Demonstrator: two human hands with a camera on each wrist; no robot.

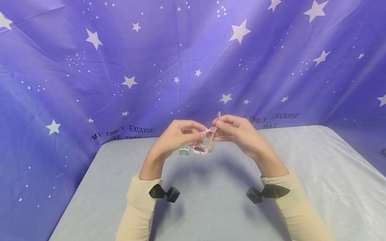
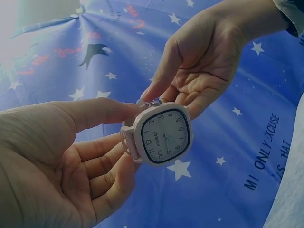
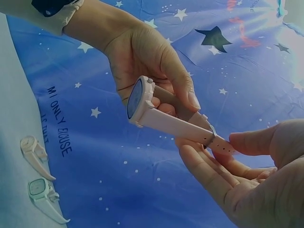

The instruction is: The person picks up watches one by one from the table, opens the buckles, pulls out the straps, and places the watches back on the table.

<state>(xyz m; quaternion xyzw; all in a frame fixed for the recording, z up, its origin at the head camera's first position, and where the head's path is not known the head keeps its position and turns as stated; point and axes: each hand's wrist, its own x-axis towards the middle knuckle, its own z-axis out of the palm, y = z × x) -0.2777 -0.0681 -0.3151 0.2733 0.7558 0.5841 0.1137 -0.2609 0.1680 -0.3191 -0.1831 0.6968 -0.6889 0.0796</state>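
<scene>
A pale pink wristwatch [image 1: 199,150] hangs between both hands above the table, its strap bent into a loop. Its squarish dial [image 2: 165,135] with a dark rim and numerals faces the left wrist camera. My left hand [image 1: 176,136] pinches the strap by the metal buckle [image 3: 211,136] with thumb and fingers. The holed strap end [image 3: 224,146] lies through the buckle, and my right hand [image 1: 241,134] pinches that end between thumb and fingers. Fingers hide part of the buckle in the head view.
A mint green watch [image 3: 42,189] and a cream watch [image 3: 33,148] lie side by side on the table beyond the hands. The table [image 1: 90,204] has a pale grey cloth. Behind it hangs a purple-blue star-patterned curtain [image 1: 181,50].
</scene>
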